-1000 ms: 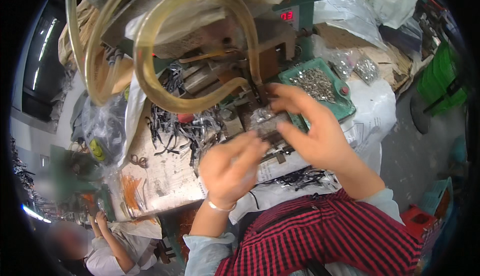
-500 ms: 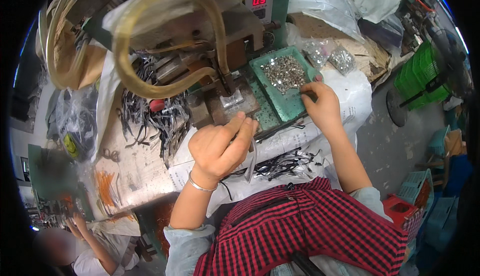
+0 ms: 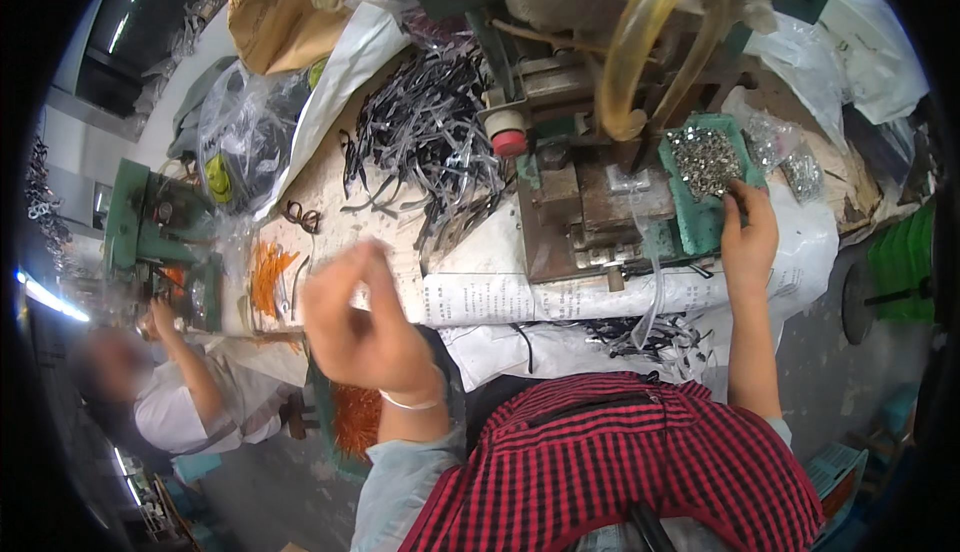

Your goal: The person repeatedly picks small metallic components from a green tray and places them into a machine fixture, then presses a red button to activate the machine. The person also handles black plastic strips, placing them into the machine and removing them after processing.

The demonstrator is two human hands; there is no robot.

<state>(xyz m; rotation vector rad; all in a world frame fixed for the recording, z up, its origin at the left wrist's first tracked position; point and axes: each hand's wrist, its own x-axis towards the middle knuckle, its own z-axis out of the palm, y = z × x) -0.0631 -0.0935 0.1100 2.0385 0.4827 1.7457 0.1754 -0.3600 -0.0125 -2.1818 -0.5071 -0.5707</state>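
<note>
- Your right hand (image 3: 748, 237) sits at the near end of the green tray (image 3: 700, 222), fingertips curled down onto its rim, just short of the heap of small metal parts (image 3: 705, 157).
- Whether those fingers already pinch a part, you can't tell from here; the tips hide behind the knuckles.
- The parts lie straight ahead of that hand, toward the far end of the tray. The tray's long axis runs away from you, roughly in line with your forearm.
- Your left hand (image 3: 365, 327) hangs raised over the bench's near edge, blurred, fingers drawn together with the thumb close in. Nothing clear shows between them.
- The right hand is far nearer the tray; the left is well apart, across the newspaper (image 3: 500, 297).
- The press (image 3: 570, 182) stands just left of the tray, touching or nearly so, with the yellowish hose (image 3: 650, 42) arching over the tray's far end. Tight on that side.
- Open room is on the right, over the white sheet (image 3: 810, 242) toward the bench's right edge.
- Dark strips (image 3: 430, 137) crowd the bench left of the press, with more by the near edge.
- Another person (image 3: 185, 392) works at a green machine (image 3: 130, 222) far left.
</note>
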